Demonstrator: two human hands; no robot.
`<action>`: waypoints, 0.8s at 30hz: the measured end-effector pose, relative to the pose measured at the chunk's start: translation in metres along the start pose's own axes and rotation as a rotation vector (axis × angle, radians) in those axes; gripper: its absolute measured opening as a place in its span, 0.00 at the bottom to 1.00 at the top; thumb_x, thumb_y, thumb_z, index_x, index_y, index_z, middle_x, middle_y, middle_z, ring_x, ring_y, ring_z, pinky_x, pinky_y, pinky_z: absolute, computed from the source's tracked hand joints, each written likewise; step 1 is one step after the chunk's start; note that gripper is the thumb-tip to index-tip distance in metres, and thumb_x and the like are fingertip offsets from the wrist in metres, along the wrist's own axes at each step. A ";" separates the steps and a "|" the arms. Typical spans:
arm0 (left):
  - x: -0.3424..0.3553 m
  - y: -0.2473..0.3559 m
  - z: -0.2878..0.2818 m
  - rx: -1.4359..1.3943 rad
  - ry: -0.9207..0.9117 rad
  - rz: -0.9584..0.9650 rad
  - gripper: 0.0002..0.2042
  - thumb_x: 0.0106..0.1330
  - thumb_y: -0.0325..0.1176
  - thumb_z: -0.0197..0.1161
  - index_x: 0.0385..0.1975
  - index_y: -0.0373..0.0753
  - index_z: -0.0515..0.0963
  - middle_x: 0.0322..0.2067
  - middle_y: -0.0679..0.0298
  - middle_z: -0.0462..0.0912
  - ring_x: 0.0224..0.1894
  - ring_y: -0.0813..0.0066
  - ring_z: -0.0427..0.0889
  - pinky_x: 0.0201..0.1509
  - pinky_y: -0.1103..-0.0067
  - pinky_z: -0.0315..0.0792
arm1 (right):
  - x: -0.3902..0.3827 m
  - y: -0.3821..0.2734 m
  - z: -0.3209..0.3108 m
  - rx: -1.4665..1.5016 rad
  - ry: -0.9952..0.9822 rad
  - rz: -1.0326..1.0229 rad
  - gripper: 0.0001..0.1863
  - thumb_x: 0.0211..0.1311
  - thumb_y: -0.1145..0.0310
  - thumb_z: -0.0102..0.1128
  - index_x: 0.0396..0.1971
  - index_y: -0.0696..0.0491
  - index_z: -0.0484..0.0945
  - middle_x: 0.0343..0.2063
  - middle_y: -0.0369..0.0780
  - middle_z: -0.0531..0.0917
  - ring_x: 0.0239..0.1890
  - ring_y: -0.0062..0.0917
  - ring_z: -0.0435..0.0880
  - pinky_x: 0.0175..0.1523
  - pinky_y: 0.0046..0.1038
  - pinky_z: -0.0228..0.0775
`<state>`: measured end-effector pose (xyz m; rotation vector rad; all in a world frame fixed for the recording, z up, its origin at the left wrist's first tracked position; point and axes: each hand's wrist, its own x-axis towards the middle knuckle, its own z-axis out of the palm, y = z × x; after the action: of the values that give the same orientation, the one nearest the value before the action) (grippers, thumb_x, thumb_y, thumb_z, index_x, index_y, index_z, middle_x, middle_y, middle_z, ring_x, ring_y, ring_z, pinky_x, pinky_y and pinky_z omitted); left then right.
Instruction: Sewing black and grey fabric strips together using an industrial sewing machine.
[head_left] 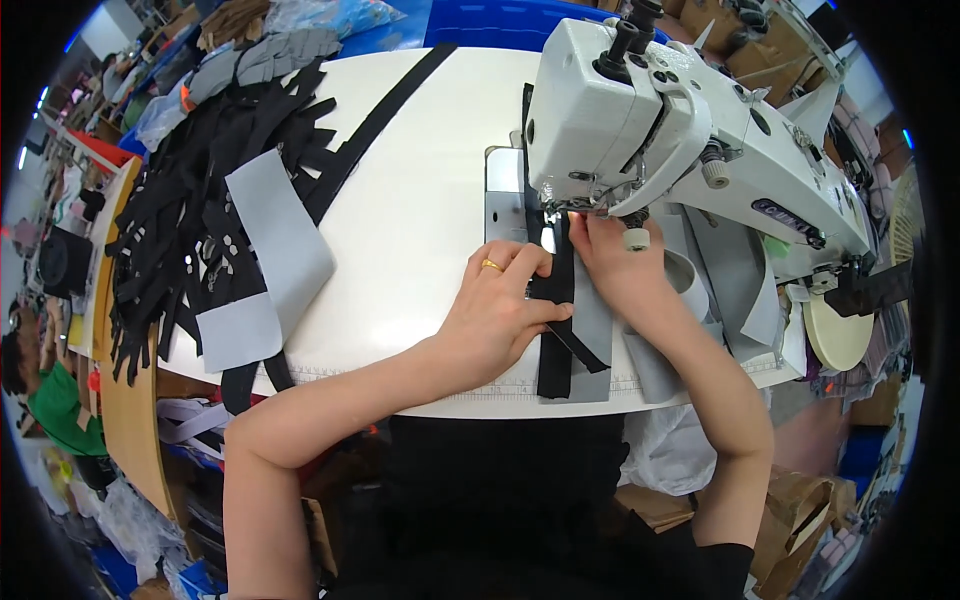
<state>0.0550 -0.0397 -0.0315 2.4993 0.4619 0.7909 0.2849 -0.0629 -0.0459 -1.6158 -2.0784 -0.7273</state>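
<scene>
A white sewing machine (pixel 690 130) stands over the right half of the white table. Under its needle area runs a black fabric strip (pixel 557 370) lying on a piece of grey fabric (pixel 592 330). My left hand (pixel 495 310), with a ring on one finger, is closed on the black strip just in front of the presser foot. Bent fingers of my right hand (pixel 622 262) grip the grey fabric right beside the needle, next to the strip's right edge. The machine head partly hides those fingertips.
A heap of black strips (pixel 190 210) covers the table's left, with a folded grey piece (pixel 283 250) on top. One long black strip (pixel 395 105) reaches toward the far edge. More grey pieces (pixel 735 290) lie right of my right arm. A blue bin (pixel 490 22) stands behind.
</scene>
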 end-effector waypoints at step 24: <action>0.004 -0.004 0.004 -0.118 0.241 -0.106 0.15 0.55 0.13 0.61 0.38 0.40 0.84 0.43 0.61 0.78 0.49 0.59 0.76 0.51 0.69 0.73 | -0.070 -0.076 -0.115 0.629 -0.240 0.175 0.17 0.53 0.71 0.71 0.45 0.53 0.84 0.51 0.36 0.84 0.54 0.34 0.80 0.60 0.40 0.65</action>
<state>0.0601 -0.0356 -0.0349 2.2617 0.6071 1.0505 0.2287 -0.2021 -0.0099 -1.5265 -1.9993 0.1852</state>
